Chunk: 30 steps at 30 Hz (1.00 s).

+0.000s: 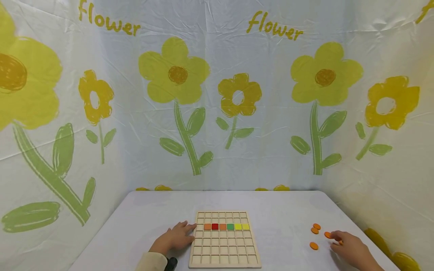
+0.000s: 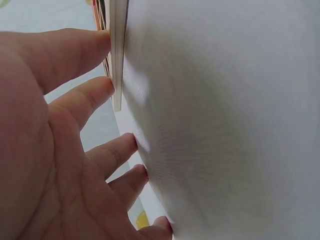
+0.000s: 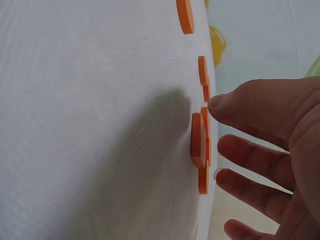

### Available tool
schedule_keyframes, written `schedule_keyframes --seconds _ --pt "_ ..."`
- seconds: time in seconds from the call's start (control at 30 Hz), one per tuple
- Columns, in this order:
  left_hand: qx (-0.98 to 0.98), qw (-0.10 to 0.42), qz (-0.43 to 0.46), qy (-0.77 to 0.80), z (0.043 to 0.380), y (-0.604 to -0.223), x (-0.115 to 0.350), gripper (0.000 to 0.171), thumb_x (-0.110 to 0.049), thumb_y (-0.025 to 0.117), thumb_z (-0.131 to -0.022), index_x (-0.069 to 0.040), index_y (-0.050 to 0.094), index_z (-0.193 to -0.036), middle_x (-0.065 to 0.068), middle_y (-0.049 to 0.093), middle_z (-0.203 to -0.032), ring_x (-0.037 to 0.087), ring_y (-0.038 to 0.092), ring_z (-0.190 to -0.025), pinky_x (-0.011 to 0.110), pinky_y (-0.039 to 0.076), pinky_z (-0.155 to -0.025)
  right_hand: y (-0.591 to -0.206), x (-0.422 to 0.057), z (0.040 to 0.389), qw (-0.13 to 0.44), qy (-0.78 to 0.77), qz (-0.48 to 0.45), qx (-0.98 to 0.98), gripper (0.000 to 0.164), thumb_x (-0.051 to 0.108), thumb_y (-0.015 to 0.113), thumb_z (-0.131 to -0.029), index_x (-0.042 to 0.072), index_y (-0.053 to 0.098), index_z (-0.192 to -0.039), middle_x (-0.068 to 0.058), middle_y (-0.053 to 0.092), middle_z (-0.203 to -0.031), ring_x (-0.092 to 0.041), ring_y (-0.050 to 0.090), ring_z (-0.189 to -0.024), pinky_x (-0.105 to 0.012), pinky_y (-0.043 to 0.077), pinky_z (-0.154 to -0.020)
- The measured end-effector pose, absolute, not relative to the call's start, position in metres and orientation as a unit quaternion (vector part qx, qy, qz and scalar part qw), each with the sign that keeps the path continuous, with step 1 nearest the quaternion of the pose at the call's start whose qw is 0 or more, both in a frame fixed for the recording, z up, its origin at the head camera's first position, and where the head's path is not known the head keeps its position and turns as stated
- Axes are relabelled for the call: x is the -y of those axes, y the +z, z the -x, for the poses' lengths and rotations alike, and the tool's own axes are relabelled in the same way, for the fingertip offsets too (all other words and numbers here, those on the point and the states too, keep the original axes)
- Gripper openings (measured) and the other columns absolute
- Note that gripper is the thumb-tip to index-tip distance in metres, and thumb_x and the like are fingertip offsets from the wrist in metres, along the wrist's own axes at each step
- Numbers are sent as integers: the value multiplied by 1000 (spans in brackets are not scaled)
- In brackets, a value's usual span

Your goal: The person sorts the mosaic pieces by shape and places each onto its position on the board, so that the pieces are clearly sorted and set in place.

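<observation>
A wooden grid board (image 1: 225,259) lies flat on the table, one of its rows holding orange, red, green and yellow square tiles (image 1: 215,226). My left hand (image 1: 174,237) has its fingers spread beside the board's left side. In the left wrist view, two fingertips (image 2: 102,85) touch the board's edge (image 2: 118,55), while the other fingertips rest on the table. At the right, my right hand (image 1: 350,246) is just over several orange pieces (image 1: 314,245). Its thumb and fingers (image 3: 260,102) are apart with nothing between them, close to a group of those pieces (image 3: 198,140).
The white table (image 1: 142,210) has rounded far corners. Behind it and along both sides hangs a curtain (image 1: 271,143) printed with yellow flowers. White tabletop lies between the board and the orange pieces.
</observation>
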<state>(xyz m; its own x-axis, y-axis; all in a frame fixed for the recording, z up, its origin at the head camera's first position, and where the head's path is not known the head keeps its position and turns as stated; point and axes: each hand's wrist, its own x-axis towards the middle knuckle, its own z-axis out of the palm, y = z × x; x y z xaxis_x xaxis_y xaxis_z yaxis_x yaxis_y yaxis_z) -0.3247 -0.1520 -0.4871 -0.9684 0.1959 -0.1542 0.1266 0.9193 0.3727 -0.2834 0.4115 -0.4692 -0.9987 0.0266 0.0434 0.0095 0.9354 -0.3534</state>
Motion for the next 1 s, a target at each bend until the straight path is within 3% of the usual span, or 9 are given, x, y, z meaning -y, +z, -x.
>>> schedule_keyframes --seconds 0.5,0.8,1.0 --pt "-973 91 -87 193 323 -487 154 49 -35 58 -93 -19 54 -139 19 43 -148 43 34 -140 74 20 -108 -479 -420 287 -27 171 46 984 35 29 72 -84 -3 68 -98 0 66 -82 -16 55 -74 -45 52 -70" --pt "-973 95 -79 193 323 -486 152 49 -35 58 -93 -19 54 -138 19 43 -148 43 33 -140 74 20 -108 -481 -421 287 -25 161 39 986 31 29 74 -83 1 69 -96 -1 67 -83 -16 56 -74 -47 52 -69" --pt "-974 94 -79 191 324 -486 153 49 -35 59 -93 -19 54 -138 19 43 -148 42 34 -140 73 20 -108 -478 -417 285 -14 174 32 984 34 25 74 -83 -6 68 -97 -4 68 -83 -18 57 -75 -47 53 -74"
